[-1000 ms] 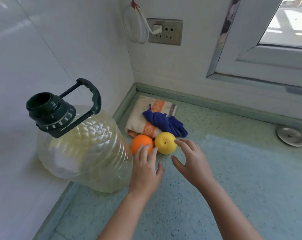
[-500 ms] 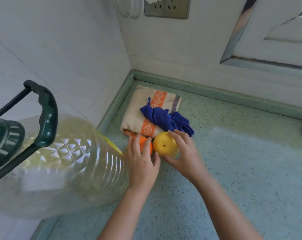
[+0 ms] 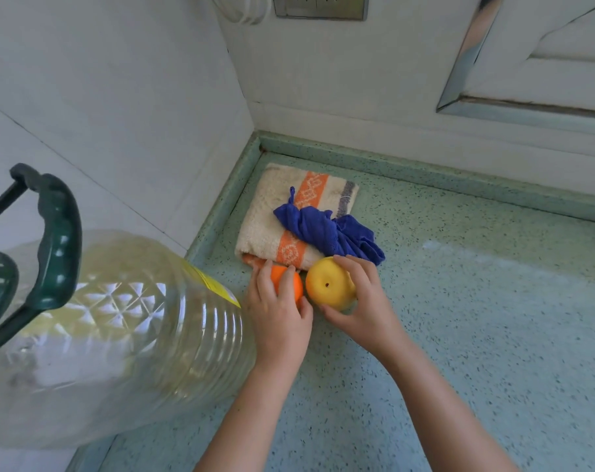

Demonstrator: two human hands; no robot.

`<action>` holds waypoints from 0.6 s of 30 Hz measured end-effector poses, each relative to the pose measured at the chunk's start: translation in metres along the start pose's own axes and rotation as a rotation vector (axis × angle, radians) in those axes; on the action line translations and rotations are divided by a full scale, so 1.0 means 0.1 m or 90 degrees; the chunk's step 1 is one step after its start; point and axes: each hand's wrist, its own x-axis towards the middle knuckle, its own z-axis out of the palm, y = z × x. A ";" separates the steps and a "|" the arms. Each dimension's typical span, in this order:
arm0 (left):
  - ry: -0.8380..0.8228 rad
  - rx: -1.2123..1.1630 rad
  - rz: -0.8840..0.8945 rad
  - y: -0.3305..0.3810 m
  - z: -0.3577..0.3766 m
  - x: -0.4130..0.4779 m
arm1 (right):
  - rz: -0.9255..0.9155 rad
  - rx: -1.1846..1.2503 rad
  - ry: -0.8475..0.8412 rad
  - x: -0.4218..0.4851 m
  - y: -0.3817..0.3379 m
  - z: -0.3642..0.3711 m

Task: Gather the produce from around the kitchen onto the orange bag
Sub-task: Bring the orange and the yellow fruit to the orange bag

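An orange (image 3: 289, 285) and a yellow round fruit (image 3: 326, 284) lie side by side on the green speckled counter (image 3: 476, 318), just in front of a folded towel. My left hand (image 3: 279, 311) curls over the orange and grips it. My right hand (image 3: 361, 301) wraps its fingers and thumb around the yellow fruit. No orange bag is in view.
A large clear oil jug (image 3: 112, 335) with a dark green handle (image 3: 50, 240) stands close on the left, touching my left hand's side. A cream and orange towel (image 3: 272, 216) with a blue cloth (image 3: 326, 229) on it lies in the corner. White walls, a socket (image 3: 320, 6), a window frame (image 3: 528, 103).
Both hands reached forward from just short of the fruits and closed around them. The view moved closer and lower toward the corner.
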 end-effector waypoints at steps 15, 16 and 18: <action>-0.040 0.049 -0.031 0.13 -0.05 -0.03 | 0.054 -0.002 0.066 -0.36 0.03 -0.25; -0.041 0.034 -0.031 0.14 -0.05 -0.05 | 0.059 -0.003 0.073 -0.39 0.02 -0.27; -0.039 0.002 -0.028 0.17 -0.07 -0.10 | 0.065 0.000 0.080 -0.45 0.00 -0.31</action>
